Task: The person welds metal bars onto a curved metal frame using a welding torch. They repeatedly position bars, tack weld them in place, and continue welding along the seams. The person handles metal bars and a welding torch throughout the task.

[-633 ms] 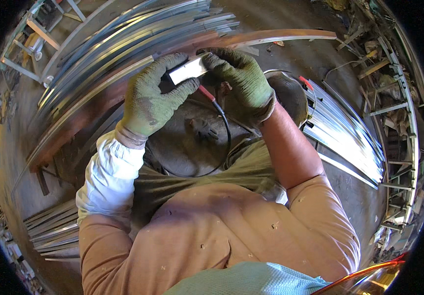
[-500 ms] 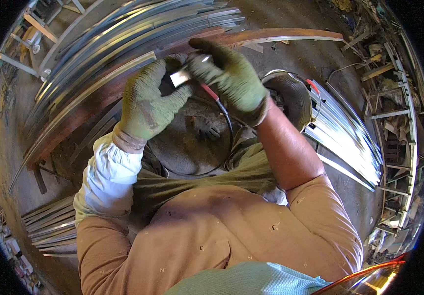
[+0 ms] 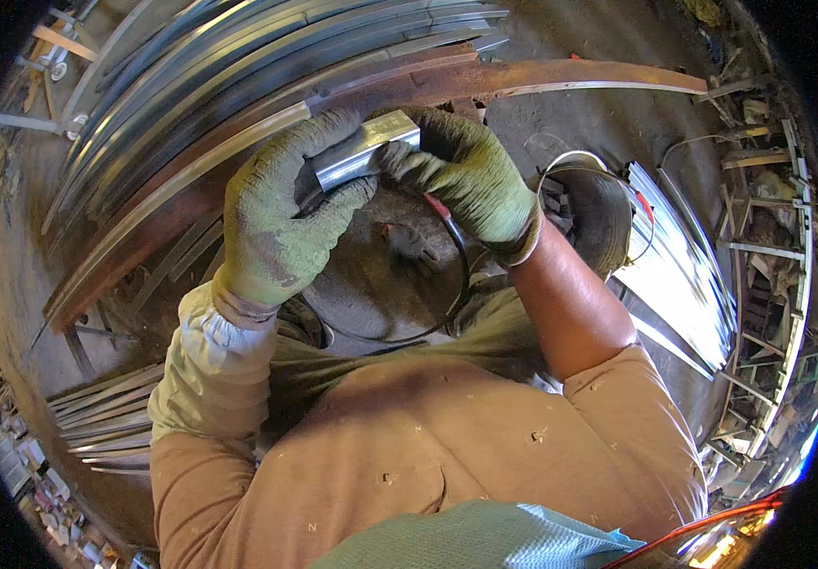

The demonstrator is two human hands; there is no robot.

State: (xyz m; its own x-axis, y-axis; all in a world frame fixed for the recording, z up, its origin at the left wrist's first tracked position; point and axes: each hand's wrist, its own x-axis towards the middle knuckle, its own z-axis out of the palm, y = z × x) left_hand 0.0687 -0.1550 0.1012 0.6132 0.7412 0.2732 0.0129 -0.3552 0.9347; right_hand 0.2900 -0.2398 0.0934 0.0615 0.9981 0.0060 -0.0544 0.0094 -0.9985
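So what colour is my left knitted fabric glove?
Your left knitted fabric glove is dull green with darker stains, clearest in the head view.

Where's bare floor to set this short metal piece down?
A bare-looking floor patch lies between the rusty beam and the round dark container. Another lies between the right sleeve and the bright metal strips. Crowded: upper left, with long grey bars, and below the metal piece in view, where a black cable loops.
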